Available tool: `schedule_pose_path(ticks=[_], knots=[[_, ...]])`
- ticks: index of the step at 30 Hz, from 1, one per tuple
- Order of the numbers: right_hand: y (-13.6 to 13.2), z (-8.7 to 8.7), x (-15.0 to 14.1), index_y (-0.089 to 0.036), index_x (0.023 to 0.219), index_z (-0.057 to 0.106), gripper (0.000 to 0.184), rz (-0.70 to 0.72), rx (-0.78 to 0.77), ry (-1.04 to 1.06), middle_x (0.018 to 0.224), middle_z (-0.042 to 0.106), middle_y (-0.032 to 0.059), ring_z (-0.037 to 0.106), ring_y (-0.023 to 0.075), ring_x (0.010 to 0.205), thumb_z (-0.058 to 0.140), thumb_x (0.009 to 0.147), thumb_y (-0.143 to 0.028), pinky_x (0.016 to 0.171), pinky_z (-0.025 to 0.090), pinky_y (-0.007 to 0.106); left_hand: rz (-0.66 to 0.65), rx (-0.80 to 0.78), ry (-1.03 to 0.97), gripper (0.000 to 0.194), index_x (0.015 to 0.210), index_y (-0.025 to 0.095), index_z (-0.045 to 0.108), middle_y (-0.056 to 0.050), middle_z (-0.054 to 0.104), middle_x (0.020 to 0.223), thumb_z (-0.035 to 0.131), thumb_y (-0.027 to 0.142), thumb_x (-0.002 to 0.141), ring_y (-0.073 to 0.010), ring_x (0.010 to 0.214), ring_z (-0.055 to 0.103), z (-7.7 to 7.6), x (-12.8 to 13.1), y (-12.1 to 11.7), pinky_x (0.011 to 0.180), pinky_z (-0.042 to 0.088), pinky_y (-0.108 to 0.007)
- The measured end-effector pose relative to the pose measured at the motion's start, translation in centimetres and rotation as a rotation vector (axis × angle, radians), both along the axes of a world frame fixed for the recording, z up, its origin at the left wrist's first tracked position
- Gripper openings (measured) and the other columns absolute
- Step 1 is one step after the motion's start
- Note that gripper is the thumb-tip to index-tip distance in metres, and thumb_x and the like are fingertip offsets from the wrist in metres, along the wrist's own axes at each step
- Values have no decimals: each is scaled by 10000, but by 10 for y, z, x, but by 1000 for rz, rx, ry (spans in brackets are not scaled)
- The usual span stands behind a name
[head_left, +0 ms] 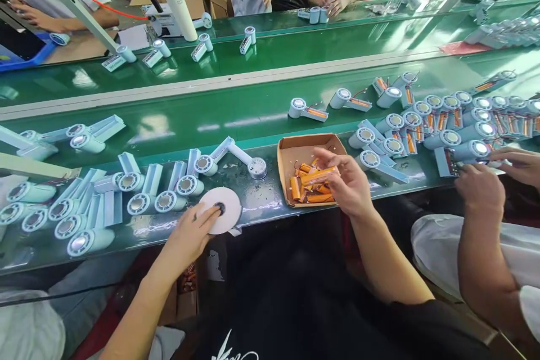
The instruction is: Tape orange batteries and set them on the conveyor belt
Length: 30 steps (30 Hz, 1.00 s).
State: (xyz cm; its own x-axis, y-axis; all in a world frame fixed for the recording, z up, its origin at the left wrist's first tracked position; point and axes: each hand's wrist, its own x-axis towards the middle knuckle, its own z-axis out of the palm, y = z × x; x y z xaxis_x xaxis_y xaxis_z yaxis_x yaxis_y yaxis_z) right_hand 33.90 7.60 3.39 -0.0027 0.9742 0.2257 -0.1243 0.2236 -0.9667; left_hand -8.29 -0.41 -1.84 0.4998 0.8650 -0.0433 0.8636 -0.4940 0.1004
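My left hand (196, 233) rests on a roll of white tape (230, 211), its fingers over the face and at the dark core. The roll lies at the front edge of the bench, and a short loose end sticks out below. Over a shallow cardboard box (284, 152), my right hand (352, 185) holds an orange wrapped battery (318, 176) by its right end, between thumb and fingers. More orange batteries (314, 198) with thin wires lie in a heap inside the box. Just behind the tape stands a light blue fan-like unit (256, 169) with an angled handle.
Several light blue units (143, 202) crowd the bench on the left. On the right, more units (447, 138) show orange batteries in their handles, near a co-worker's hands (481, 185). A green conveyor belt (202, 104) runs behind. Other people stand across the line.
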Motion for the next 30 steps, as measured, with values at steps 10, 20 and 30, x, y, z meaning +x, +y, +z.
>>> schedule_pose_path(ticks=[10,20,30], knots=[[-39,11,-47,-229,820,668,516,50,-43,-147,610,736,-32,698,169,512,1012,602,-546,509,599,257,-187,492,-258,464,1366,224,653,-106,759,1129,745,172,914,-385,1329,516,67,90,19,1030,579,-527],[-41,16,-40,-219,885,767,507,-188,112,-415,620,718,-17,635,141,534,955,672,-639,578,563,244,-266,575,-252,481,1387,274,684,-20,808,1073,734,122,933,-249,1123,604,80,125,29,1009,456,-380],[-80,-19,-49,-199,993,820,196,569,-264,-465,917,848,59,815,248,869,752,957,-379,845,621,327,-167,648,-388,612,1499,296,611,-48,789,1071,786,216,918,-276,1127,596,91,133,32,987,459,-410]])
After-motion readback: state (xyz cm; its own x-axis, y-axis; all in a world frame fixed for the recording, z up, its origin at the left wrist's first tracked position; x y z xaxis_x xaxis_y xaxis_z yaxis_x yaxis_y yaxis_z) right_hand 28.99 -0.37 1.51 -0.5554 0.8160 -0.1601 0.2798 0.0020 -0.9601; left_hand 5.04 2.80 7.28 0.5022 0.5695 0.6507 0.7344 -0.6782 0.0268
